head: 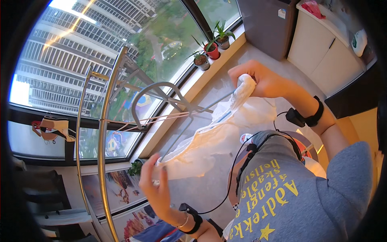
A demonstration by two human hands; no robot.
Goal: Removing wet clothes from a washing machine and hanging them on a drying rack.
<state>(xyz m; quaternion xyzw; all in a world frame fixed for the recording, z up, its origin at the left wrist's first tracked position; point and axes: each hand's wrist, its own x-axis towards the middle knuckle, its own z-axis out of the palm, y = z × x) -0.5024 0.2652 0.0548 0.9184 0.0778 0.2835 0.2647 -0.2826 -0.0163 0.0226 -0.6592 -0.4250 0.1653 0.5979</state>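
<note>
A thin white garment hangs between my two hands, partly over a grey-blue clothes hanger with a large rounded hook. My right hand is closed around bunched white fabric at one end of the hanger. At the opposite end, my left hand holds the garment's edge with its fingertips, close to the tip of the hanger arm. The hanger's hook points towards the drying rack. Fabric hides part of the hanger's far arm.
A pink hanger hangs by the rack's rail. Potted plants line the windowsill. Beyond the floor stand a dark refrigerator and a pale cabinet. A black cable runs past my body. Small garments hang by the window.
</note>
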